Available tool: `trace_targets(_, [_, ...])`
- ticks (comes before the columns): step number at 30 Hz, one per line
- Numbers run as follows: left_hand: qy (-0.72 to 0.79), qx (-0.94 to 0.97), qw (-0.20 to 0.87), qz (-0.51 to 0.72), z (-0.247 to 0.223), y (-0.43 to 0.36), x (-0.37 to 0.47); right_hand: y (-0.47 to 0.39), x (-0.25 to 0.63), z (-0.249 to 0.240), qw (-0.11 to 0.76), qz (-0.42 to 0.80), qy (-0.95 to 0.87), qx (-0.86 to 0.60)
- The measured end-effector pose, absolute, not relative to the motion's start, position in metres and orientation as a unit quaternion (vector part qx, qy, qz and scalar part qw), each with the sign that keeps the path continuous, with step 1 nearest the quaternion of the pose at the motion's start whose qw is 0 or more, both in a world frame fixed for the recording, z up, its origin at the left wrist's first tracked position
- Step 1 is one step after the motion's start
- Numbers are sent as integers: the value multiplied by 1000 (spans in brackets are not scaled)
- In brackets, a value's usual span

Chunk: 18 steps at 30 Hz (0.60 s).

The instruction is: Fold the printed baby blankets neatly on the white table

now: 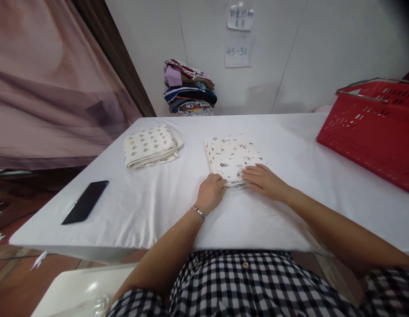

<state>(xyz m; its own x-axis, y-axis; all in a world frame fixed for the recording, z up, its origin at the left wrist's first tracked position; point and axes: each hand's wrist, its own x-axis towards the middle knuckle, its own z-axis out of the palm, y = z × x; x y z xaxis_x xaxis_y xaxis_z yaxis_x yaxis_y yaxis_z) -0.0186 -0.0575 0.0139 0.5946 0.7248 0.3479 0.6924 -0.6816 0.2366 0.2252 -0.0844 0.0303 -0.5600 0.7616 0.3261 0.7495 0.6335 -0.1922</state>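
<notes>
A white folded cloth with small printed motifs lies on the table in front of me. My left hand is at its near left corner, fingers curled around the folded edge. Across from it, my right hand rests on the near right part of the cloth with its fingers stretched out flat. The layers show along the near edge between both hands. A second folded cloth, cream with grey round prints and one yellow one, lies apart to the left.
A dark flat phone-like object lies on the left of the white-covered table. At the right stands a red plastic basket with a metal handle. Beyond the far edge is a stack of folded fabrics against the wall.
</notes>
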Motion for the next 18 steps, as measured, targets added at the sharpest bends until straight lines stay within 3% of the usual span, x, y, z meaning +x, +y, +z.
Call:
trace_targets(3, [398,888,51,222,15,-56,-20,-74,214,26,188,30,-890,-415])
trace_targets(9, [399,881,88,238,15,-53,-22,-68,212,2,273,73,-846,-452])
trace_targets(18, [400,871,63,277,10,-51,-21,-71,211,5,266,78,-836,-473])
